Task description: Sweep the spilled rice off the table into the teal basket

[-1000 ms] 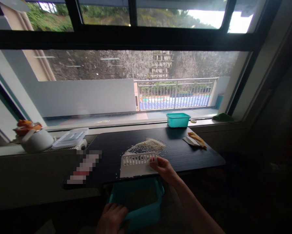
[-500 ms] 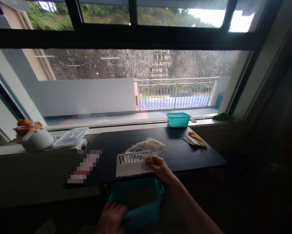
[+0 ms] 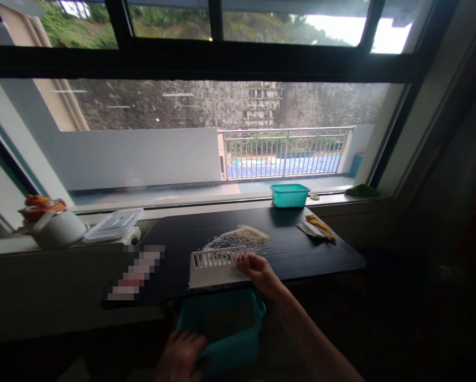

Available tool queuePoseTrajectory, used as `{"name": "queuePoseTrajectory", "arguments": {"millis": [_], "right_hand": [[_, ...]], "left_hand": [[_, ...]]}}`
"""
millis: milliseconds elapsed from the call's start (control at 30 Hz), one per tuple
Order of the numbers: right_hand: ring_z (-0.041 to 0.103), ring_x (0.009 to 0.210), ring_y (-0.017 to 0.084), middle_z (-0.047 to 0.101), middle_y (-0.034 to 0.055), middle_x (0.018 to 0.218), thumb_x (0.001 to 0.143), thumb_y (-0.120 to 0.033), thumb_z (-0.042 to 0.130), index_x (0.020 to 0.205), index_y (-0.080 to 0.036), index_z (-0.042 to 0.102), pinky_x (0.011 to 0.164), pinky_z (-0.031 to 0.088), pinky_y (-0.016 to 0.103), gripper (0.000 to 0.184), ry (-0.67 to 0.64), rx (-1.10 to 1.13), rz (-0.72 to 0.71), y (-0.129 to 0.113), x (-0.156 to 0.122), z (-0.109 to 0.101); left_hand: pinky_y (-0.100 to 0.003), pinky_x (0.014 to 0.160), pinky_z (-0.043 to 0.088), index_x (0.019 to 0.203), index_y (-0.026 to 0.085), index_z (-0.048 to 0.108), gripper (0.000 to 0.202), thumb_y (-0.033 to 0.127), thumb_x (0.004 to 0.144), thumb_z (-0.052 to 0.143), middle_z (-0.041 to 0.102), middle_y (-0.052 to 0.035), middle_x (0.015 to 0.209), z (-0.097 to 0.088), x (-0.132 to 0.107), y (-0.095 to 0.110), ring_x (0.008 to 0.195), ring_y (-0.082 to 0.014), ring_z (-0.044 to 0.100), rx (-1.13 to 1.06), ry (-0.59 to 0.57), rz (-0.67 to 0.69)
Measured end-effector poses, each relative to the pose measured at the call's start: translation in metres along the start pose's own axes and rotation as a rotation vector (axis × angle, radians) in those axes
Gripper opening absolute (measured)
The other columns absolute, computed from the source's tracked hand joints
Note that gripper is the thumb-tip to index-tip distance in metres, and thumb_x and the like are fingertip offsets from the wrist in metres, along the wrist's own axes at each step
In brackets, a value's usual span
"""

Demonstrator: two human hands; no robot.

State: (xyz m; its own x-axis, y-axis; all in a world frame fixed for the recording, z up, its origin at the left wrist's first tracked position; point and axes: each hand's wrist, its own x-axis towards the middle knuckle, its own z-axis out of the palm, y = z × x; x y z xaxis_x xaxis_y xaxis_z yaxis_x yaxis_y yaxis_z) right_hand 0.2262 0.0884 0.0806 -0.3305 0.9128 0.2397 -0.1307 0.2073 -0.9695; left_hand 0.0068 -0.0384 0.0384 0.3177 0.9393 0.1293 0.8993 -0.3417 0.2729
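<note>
My right hand [image 3: 259, 271] grips the right end of a white plastic board [image 3: 211, 277] with a row of slots along its top. The board leans at the table's near edge, its lower side by the edge. Behind it lies a loose pile of white rice-like grains [image 3: 249, 235], with some scattered to the left. Below the edge is a teal plastic tub [image 3: 233, 347], its dark inside hard to make out. My left hand [image 3: 184, 353] is closed over the tub's near left rim, its thumb hidden.
On the dark table [image 3: 297, 260] lie a yellow and white packet [image 3: 318, 228] and a blurred-out item [image 3: 136, 273]. A second teal tub [image 3: 290, 196] stands by the window. To the left are a grey pot [image 3: 60, 229] and a clear lid [image 3: 114, 224].
Both hands keep their places on the board and the tub. Fewer grains show along the board's lower edge. The view has shifted very slightly.
</note>
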Motion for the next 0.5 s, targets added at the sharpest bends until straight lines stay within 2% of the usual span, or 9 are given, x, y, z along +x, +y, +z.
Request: {"name": "queuePoseTrajectory", "arguments": {"millis": [200,300,500], "right_hand": [[0.054,0.075,0.017,0.06,0.0012,0.078,0.075,-0.043,0.066,0.087,-0.017,0.066,0.069,0.045,0.03,0.029,-0.014,-0.008,-0.006,0.0,-0.005,-0.005],[0.053,0.072,0.016,0.058,0.0001,0.076,0.075,-0.042,0.066,0.086,-0.017,0.065,0.066,0.044,0.028,0.027,-0.002,0.002,-0.007,0.002,-0.008,-0.01],[0.054,0.075,0.016,0.059,0.0003,0.078,0.077,-0.04,0.065,0.085,-0.018,0.066,0.069,0.045,0.028,0.024,-0.059,0.048,-0.013,0.004,-0.012,-0.004]], "left_hand": [[-0.038,0.078,0.042,0.074,0.021,0.062,0.011,0.015,0.077,0.053,0.067,-0.0012,0.079,0.0,0.001,0.0,0.081,-0.023,0.06,0.013,0.002,-0.007],[-0.039,0.082,0.042,0.076,0.022,0.063,0.013,0.014,0.077,0.052,0.068,-0.0004,0.079,0.002,0.0,-0.001,0.082,-0.0221,0.061,0.019,0.006,0.004],[-0.039,0.083,0.042,0.078,0.022,0.063,0.011,0.018,0.079,0.053,0.068,-0.0007,0.08,0.005,0.001,-0.006,0.082,-0.0225,0.062,0.014,0.007,0.027]]}}
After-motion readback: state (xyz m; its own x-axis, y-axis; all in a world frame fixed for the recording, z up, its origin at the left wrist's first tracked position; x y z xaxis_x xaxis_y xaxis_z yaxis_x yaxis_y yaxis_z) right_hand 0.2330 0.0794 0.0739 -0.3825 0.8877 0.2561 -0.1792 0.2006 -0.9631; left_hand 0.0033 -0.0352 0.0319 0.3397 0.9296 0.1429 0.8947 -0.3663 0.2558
